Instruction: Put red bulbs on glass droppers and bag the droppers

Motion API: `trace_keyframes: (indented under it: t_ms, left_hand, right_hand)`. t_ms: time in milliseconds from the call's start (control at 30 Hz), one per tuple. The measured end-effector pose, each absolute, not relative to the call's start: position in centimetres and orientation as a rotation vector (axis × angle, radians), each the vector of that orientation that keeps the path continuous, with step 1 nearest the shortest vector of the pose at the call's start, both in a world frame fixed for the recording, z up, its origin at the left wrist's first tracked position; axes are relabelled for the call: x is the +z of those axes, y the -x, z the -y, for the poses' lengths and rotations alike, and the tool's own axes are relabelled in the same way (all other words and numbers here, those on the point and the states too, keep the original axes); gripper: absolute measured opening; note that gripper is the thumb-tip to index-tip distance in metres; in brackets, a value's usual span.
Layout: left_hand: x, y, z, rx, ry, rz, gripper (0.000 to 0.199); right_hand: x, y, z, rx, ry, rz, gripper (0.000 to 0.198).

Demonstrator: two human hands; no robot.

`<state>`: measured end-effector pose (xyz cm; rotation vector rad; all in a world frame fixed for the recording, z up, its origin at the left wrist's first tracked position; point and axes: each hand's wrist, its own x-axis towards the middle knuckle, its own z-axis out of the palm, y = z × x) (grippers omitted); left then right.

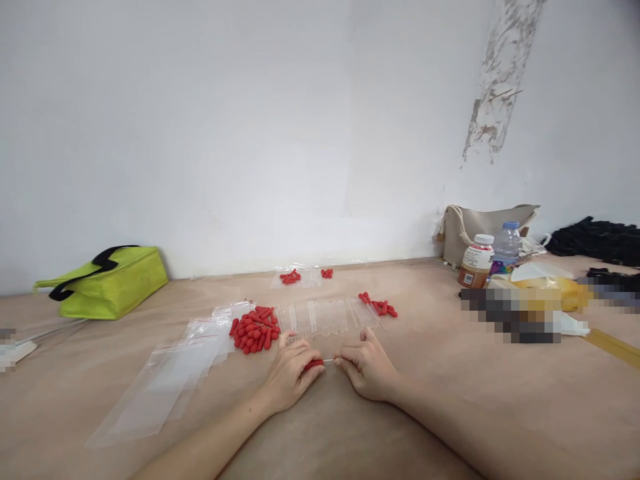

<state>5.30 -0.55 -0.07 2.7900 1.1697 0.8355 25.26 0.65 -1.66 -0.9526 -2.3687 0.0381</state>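
My left hand (294, 375) is closed around a red rubber dropper bulb (315, 364), its open end toward the right. My right hand (367, 367) pinches a thin clear dropper tube (329, 361) that reaches across to the bulb. Whether the tube sits inside the bulb or only touches it, I cannot tell. Just beyond my hands lies a row of clear dropper tubes (315, 319). A heap of red bulbs (254, 330) is left of the row, and tubes with red bulbs on their ends (383, 307) lie at its right.
Clear zip bags (170, 373) spread over the table at left. Near the wall lies a bag with red bulbs and tubes (306, 277). A lime cooler bag (115, 283) stands back left; a drink bottle (477, 261), water bottle (507, 247) and beige bag (480, 223) stand right.
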Motion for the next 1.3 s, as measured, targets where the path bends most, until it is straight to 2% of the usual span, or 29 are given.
trace_keyframes:
  t_ms: [233,367,567,733,1067,1300]
  left_hand:
    - [-0.2,-4.8,-0.2,0.918,-2.734,-1.238,0.012]
    - [-0.6,-4.3,-0.5,1.018,-2.582,-1.379,0.034]
    - [-0.7,-4.5,-0.3,0.838,-2.547,-1.336,0.017]
    - [-0.4,-4.7,-0.4,0.795,-2.557,-1.344,0.013]
    - [-0.4,-4.6,-0.6,0.759,-2.544,-1.32,0.012]
    - [-0.2,-4.7,-0.5,0.751,-2.547,-1.33,0.012]
  right_hand:
    - [-1.1,-25.9,-0.7,-0.219,0.885,2.384,0.018]
    - [-0.3,-27.0,-1.4,-0.255,1.094,2.258,0.019]
    - [1.0,-30.0,-6.5,-0.041,1.725,1.776,0.031]
    - [0.0,-30.7,-9.0,-0.01,1.954,1.673,0.025]
    - [-0.6,-30.3,-8.7,0.001,2.004,1.681,0.024]
    - [-0.6,-29.0,-8.1,-0.031,1.796,1.825,0.019]
